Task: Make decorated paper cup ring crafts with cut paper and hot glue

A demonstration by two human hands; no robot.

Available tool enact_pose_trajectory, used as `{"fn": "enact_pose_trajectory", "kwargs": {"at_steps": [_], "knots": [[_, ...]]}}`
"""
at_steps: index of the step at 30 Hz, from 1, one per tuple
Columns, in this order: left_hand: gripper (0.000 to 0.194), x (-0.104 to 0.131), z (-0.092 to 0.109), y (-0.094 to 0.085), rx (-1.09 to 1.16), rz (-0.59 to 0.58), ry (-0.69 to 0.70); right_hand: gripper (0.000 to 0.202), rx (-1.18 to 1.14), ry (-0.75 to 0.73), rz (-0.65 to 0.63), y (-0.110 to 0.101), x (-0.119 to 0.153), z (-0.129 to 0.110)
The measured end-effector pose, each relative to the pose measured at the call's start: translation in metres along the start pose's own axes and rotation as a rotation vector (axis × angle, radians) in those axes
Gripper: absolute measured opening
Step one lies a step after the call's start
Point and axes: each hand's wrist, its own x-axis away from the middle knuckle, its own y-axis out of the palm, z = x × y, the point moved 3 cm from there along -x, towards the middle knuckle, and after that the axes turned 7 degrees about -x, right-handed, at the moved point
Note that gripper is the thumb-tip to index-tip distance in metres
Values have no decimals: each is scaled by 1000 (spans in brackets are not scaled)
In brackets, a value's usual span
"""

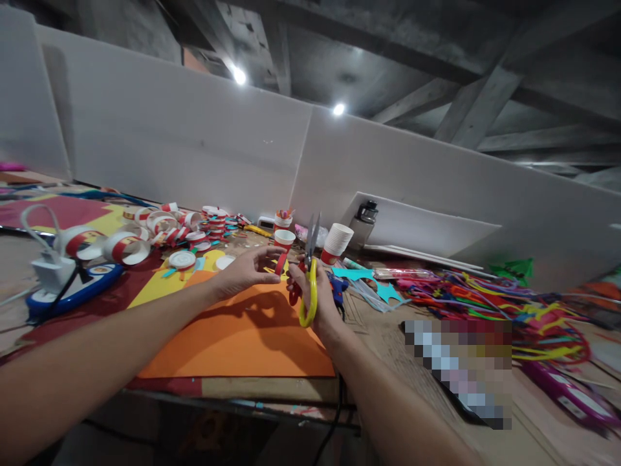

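My left hand (245, 273) is closed in a pinch on a small red paper strip (281, 263), above an orange sheet (233, 343). Just to its right, my right hand (321, 304) grips scissors (312, 285) with a yellow and a red handle. Their blades point upward, apart from the strip. Behind my hands stands a red-and-white paper cup (284, 240). A stack of paper cups (337, 243) is slightly right of the blades. A white disc (226, 262), partly hidden, lies behind my left wrist.
Cut paper-cup rings (162, 223) are heaped at the left, near a blue-edged power strip (75, 291). Turquoise paper scraps (388, 292) and colourful pipe cleaners (509, 298) cover the right. A phone-like blurred object (456, 369) and a purple power strip (567, 395) lie nearer. White panels (194, 129) stand behind.
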Motion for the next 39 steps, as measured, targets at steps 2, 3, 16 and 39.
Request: {"fn": "enact_pose_trajectory", "kwargs": {"at_steps": [2, 3, 16, 39], "knots": [[57, 0, 0, 0, -34, -2, 7, 51, 6, -20, -17, -1, 0, 0], [58, 0, 0, 0, -54, -7, 10, 51, 11, -30, -25, -1, 0, 0], [57, 0, 0, -1, -5, -9, 5, 42, -5, -56, -40, 2, 0, -1], [36, 1, -2, -3, 533, -93, -267, 36, 43, -205, -17, 0, 2, -12]]}}
